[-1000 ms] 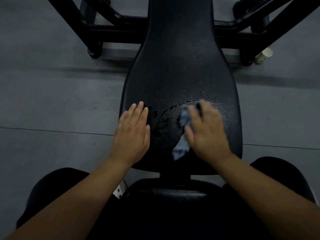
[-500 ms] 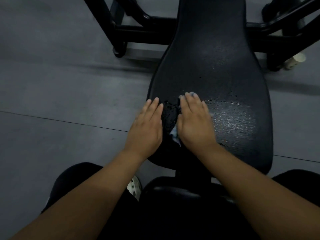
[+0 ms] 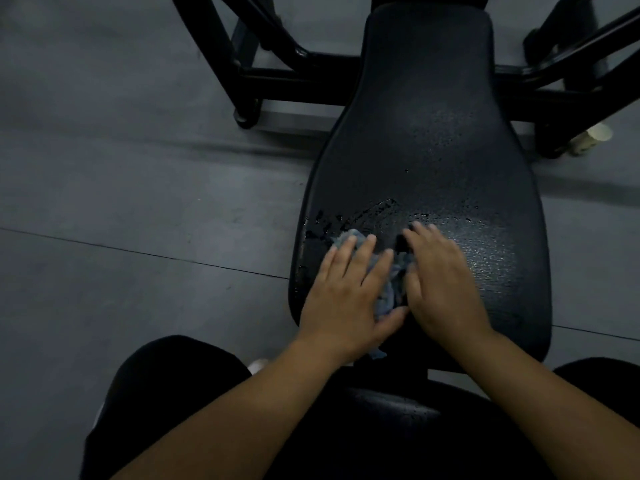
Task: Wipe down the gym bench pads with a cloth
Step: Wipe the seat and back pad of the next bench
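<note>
A black bench back pad (image 3: pixel 426 133) stretches away from me, wet with droplets and smears across its near half. A crumpled blue-grey cloth (image 3: pixel 391 282) lies on the pad's near left part. My left hand (image 3: pixel 346 299) presses flat on the cloth with straight fingers, its thumb along the cloth's lower edge. My right hand (image 3: pixel 443 282) lies flat on the pad just right of the cloth, touching its side. The black seat pad (image 3: pixel 391 407) shows below my forearms.
The black steel frame (image 3: pixel 298 81) of a machine crosses behind the pad. A pale paper cup (image 3: pixel 595 136) lies on the grey floor (image 3: pixel 121 202) at the far right by a frame foot. My legs in black (image 3: pixel 166 375) straddle the seat.
The cloth, earlier under my right hand, has shifted left and now lies under my left hand. My right hand has come off it and rests beside it.
</note>
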{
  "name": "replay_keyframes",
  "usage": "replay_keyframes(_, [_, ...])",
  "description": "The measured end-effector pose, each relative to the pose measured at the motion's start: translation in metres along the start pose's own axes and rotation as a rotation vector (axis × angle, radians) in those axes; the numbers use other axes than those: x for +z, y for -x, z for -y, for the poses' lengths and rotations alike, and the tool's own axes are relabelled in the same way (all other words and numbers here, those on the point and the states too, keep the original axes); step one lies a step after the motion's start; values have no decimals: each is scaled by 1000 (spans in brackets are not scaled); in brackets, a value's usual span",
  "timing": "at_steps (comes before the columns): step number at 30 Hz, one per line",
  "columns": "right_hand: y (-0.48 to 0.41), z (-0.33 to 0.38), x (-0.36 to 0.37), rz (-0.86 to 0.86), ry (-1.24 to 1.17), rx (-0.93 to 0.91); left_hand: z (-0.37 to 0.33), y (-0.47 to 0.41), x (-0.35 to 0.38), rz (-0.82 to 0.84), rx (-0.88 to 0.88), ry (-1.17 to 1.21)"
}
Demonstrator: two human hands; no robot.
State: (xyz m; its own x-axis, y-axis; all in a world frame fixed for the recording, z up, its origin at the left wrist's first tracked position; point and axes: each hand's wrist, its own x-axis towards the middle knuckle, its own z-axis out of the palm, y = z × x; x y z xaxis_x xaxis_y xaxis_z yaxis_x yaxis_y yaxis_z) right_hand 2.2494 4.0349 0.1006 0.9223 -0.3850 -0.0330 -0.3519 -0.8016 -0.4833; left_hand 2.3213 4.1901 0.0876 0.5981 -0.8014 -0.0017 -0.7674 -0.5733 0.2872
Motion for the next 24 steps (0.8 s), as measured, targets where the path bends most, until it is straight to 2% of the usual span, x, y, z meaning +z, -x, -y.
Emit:
replay_keyframes(1, [4,-7,2,8,128,-35,3,0,1,-11,0,-39])
replay_keyframes(3, [8,-11,8,22,211,-78,21,5,-2,-25,-34,-69])
replay_keyframes(7, [9,-8,10,0,232,-62,57,-14,-13,-19,-167,-80])
replay_keyframes(10, [10,-10,12,-21,202,-79,34,-57,-12,-56,-316,-51])
replay_keyframes(11, [11,-12,12,-31,173,-88,25,-54,-10,-48,-277,-65])
replay_keyframes(14, [13,-13,11,-73,98,-101,30,6,-12,60,138,-143])
replay_keyframes(16, [13,-10,12,-81,113,-107,65,14,-20,52,237,-161])
replay_keyframes(17, [12,-8,12,-89,111,-108,76,0,-22,32,181,-178])
replay_keyframes(18, [11,-7,12,-100,94,-112,80,-24,-23,11,51,-178])
replay_keyframes(20, [10,-9,12,-138,5,-99,55,-72,-19,-4,-240,-143])
replay_keyframes(21, [9,-11,10,-165,-80,-76,32,-80,-13,0,-279,-137])
replay_keyframes(22, [10,-13,9,-197,-179,-45,10,-75,-5,-1,-206,-128])
replay_keyframes(24, [9,-18,5,-270,-328,-2,-10,-35,1,58,150,-152])
